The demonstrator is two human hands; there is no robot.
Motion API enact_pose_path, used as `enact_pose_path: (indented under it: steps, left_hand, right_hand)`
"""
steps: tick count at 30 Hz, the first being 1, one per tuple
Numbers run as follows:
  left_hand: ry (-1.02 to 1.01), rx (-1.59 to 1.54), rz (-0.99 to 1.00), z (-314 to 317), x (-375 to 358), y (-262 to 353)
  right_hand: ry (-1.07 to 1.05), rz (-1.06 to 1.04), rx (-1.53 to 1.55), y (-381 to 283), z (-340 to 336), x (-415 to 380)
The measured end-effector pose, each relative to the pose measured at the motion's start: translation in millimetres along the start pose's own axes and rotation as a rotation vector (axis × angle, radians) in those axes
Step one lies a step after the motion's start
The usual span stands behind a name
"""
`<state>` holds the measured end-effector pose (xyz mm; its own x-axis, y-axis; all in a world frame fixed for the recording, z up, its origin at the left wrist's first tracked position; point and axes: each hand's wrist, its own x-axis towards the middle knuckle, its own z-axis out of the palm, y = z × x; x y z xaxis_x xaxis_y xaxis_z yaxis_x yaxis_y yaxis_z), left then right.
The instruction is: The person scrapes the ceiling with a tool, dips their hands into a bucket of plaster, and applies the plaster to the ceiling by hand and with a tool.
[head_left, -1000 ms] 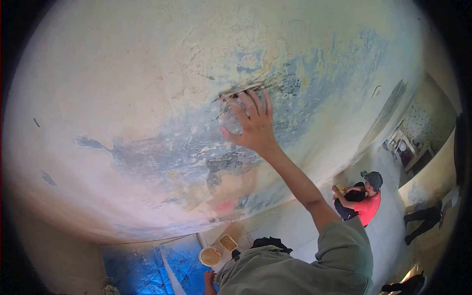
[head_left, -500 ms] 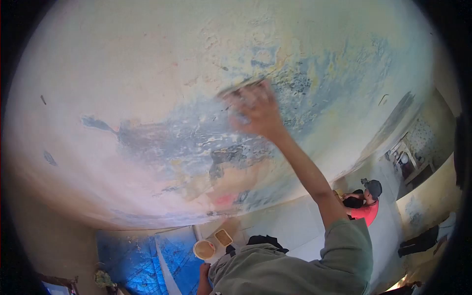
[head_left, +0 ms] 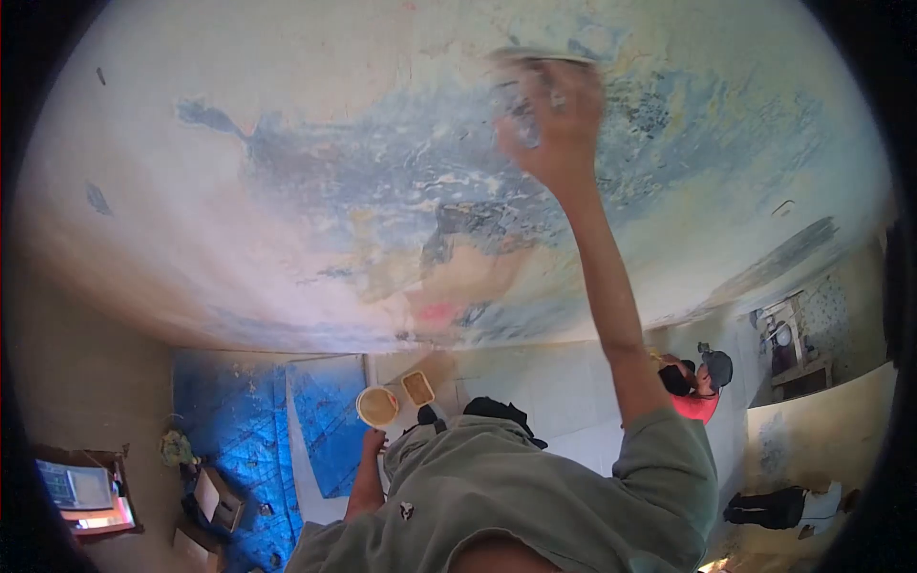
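Note:
Stretched high across the wall, my right hand is closed around a wide, flat scraper, both smeared by motion. The scraper's long edge lies at the wall, above a rough patch of grey-blue peeled paint. Low beside my body, my left hand has curled fingers; I cannot tell what is in them. Just beyond that hand is a round, pale bucket with beige material inside. A small rectangular tub, also holding beige stuff, is right of the bucket.
A blue patterned sheet covers the floor at left, near a window and boxy furniture. A person in a red top and dark cap is close to the wall at right. Another person stands farther right.
My right hand has swept the scraper up and to the right along the wall. The view has tilted down, showing more floor, the window and my torso.

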<state>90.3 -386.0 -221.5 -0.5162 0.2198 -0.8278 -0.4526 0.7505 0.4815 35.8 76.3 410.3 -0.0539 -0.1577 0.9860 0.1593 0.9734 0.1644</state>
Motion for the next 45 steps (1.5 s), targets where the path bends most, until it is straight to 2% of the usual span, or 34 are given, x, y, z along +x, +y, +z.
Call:
enact_pose_path:
  steps: [2,4,6,7,8,10,12,13,14,15,16,18,19,21,22,24,25,26,28,32,34,36,38,39,42,43,44,45]
  left_hand:
    - [-0.01,-0.02,-0.017,-3,6,-3]
    - [-0.03,-0.041,-0.031,-4,1,-5]
    - [0.003,-0.173,-0.029,-2,-5,4]
    - [-0.005,-0.145,-0.032,-1,1,3]
    - [-0.014,-0.111,-0.042,-1,5,-3]
    - [-0.009,-0.093,0.017,0,13,-15]
    - [0.023,-0.02,0.136,2,32,-42]
    - [0.046,-0.119,0.1,0,14,-40]
    - [0.072,-0.214,0.068,4,-6,-29]
    - [0.068,-0.191,0.071,6,-11,-31]
    - [0.066,-0.166,0.079,6,-15,-35]
    - [0.071,-0.077,0.162,11,-11,-61]
    - [0.074,-0.041,0.185,14,-6,-75]
    - [0.127,0.073,0.229,21,6,-98]
    - [0.129,0.083,0.215,18,4,-105]
    - [0.125,0.492,0.438,13,-7,-106]
    - [0.139,0.389,0.43,13,-7,-109]
    - [0.132,0.393,0.431,13,-3,-108]
    - [0.076,0.219,0.362,11,23,-128]
    - [0.03,0.288,0.354,-12,10,-77]
    - [0.06,-0.184,-0.046,-19,-29,-15]
    - [0.03,-0.224,-0.03,-21,-24,-1]
    - [0.0,-0.257,-0.007,-26,-18,4]
    - [-0.006,-0.24,-0.017,-26,-13,8]
    - [0.012,-0.251,-0.005,-23,-9,24]
    - [0.025,-0.255,0.012,-23,-12,25]
    - [0.018,-0.245,0.005,-23,-16,23]
    - [0.013,-0.213,0.0,-22,-18,25]
  right_hand:
    - [-0.359,-0.313,0.02,-15,-4,0]
    - [-0.327,-0.296,-0.054,11,3,0]
    - [0.034,-0.008,-0.05,23,8,4]
    - [-0.122,0.128,-0.078,-11,8,9]
    - [-0.144,0.139,-0.076,-26,9,3]
    - [-0.389,-0.337,0.141,-45,6,-16]
    - [-0.381,-0.276,-0.084,-29,4,-17]
    - [-0.349,-0.189,-0.031,-16,3,-2]
    - [-0.224,-0.043,-0.074,0,5,4]
    - [-0.255,-0.019,-0.072,2,13,5]
    - [-0.154,0.083,0.115,5,19,4]
    - [-0.057,0.22,0.286,-8,11,-19]
    - [-0.153,-0.102,0.081,-20,3,-35]
    - [-0.319,-0.385,-0.121,-21,-7,-47]
    - [-0.327,-0.37,-0.116,-10,-11,-45]
    - [-0.132,-0.02,-0.121,11,-16,-39]
    - [0.009,0.164,-0.049,8,-19,-45]
    - [0.005,0.164,-0.055,8,-19,-64]
    - [-0.355,-0.051,-0.113,8,-15,-117]
    - [-0.483,-0.187,-0.215,23,-31,-163]
    - [-0.535,-0.229,-0.254,29,-29,-176]
    - [-0.043,0.348,-0.322,38,-11,-188]
    - [-0.377,0.03,-0.379,27,-21,-262]
    - [-0.423,-0.182,-0.239,-1,-28,-262]
    - [-0.516,-0.222,-0.109,12,-42,-273]
    - [-0.504,-0.15,-0.253,10,-42,-252]
    - [-0.515,-0.144,-0.259,8,-45,-221]
    - [-0.411,-0.026,-0.234,8,-45,-187]
